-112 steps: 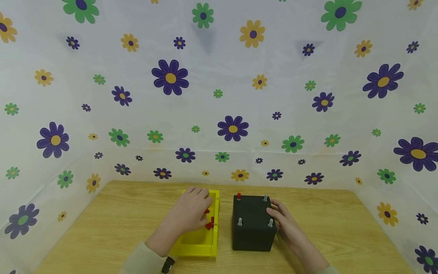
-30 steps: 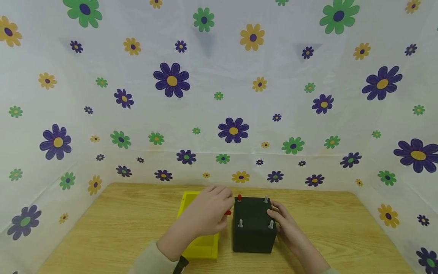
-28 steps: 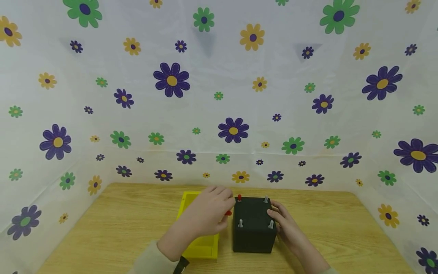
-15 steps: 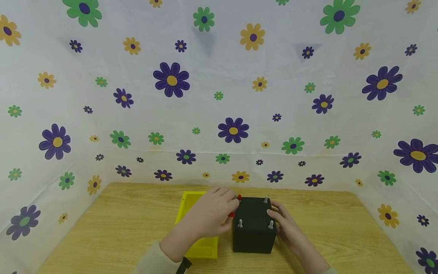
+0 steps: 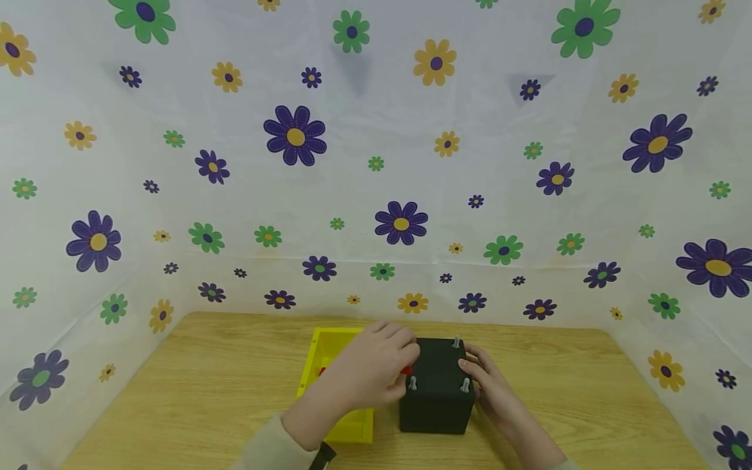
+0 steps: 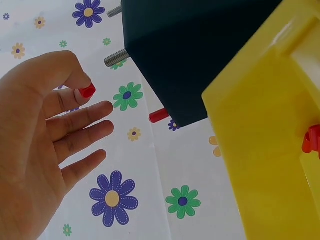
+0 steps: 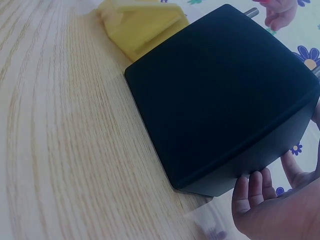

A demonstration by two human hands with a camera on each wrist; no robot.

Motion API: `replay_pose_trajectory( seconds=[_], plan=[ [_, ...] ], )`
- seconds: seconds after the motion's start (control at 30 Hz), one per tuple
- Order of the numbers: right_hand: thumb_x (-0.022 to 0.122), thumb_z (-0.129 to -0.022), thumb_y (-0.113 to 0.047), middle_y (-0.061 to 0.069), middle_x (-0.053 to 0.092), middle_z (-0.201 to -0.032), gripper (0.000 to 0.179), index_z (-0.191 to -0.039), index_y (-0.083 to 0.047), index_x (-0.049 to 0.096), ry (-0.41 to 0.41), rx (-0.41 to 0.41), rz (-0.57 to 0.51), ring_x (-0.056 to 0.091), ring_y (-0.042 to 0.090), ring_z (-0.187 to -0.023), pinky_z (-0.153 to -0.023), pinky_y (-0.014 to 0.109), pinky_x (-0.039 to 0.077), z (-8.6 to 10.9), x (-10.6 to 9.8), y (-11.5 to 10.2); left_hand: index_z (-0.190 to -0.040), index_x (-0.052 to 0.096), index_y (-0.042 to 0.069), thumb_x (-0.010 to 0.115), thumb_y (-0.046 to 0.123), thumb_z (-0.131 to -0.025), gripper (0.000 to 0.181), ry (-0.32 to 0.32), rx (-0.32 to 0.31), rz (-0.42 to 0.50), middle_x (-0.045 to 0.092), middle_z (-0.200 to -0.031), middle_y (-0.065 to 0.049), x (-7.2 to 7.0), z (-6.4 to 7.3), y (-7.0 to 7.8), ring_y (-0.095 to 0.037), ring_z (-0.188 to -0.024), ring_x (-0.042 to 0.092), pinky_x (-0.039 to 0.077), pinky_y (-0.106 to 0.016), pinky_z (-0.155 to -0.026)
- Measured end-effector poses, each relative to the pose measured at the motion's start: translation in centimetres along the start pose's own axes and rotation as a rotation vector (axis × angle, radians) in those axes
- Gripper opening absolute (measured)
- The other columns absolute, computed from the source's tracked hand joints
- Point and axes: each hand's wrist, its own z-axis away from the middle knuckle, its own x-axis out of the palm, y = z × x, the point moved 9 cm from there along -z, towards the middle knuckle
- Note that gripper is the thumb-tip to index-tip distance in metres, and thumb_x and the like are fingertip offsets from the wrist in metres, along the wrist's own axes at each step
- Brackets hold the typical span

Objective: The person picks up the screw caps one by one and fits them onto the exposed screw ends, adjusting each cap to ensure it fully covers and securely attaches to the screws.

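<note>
My left hand (image 5: 373, 365) pinches a small hollow red cap (image 6: 87, 91) between thumb and index finger, the other fingers spread. It hovers at the left edge of a black box (image 5: 437, 408), near the front left metal bolt (image 5: 413, 383). Threaded bolts stick up from the box's top corners. Another red cap (image 6: 159, 115) covers the back left bolt, which the left hand hides in the head view. My right hand (image 5: 499, 391) grips the box's right side, thumb on the top edge and fingers (image 7: 255, 187) against the side wall.
Left of the box stands a yellow bin (image 5: 352, 431), partly behind the left forearm, with more red caps (image 6: 312, 140) inside. Both rest on a wooden table (image 5: 194, 391). A flower-printed sheet (image 5: 352, 183) surrounds the table at back and sides.
The left hand has come out of the yellow bin with a red cap and moved right to the box's left edge. The right hand and the box stay in place.
</note>
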Motion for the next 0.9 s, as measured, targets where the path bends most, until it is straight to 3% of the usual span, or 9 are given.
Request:
replay_pose_trajectory(
  seconds=[0.43, 0.77, 0.9],
  plan=[
    [0.055, -0.107, -0.031, 0.022, 0.037, -0.164, 0.058, -0.158, -0.010, 0.035, 0.001, -0.006, -0.008, 0.044, 0.035, -0.144, -0.099, 0.031, 0.050, 0.0, 0.0, -0.1, -0.103, 0.067, 0.021, 0.076, 0.027, -0.089, 0.018, 0.050, 0.036, 0.023, 0.069, -0.115, 0.004, -0.5, -0.6, 1.0, -0.016, -0.112, 0.063, 0.052, -0.032, -0.108],
    [0.054, -0.107, -0.032, 0.022, 0.034, -0.166, 0.059, -0.158, -0.011, 0.034, -0.006, -0.002, -0.003, 0.041, 0.037, -0.147, -0.107, 0.038, 0.047, 0.0, 0.1, -0.2, -0.103, 0.067, 0.021, 0.076, 0.025, -0.089, 0.018, 0.043, 0.038, 0.031, 0.068, -0.115, 0.005, -0.1, -0.7, 1.4, -0.015, -0.111, 0.062, 0.052, -0.031, -0.107],
    [0.054, -0.108, -0.031, 0.022, 0.036, -0.165, 0.057, -0.157, -0.010, 0.035, -0.005, -0.007, -0.006, 0.042, 0.036, -0.146, -0.104, 0.035, 0.049, 0.1, 0.1, -0.2, -0.104, 0.067, 0.021, 0.077, 0.026, -0.088, 0.019, 0.044, 0.034, 0.047, 0.068, -0.114, 0.005, 0.1, -0.7, 1.5, -0.015, -0.108, 0.062, 0.053, -0.030, -0.105]
  ],
)
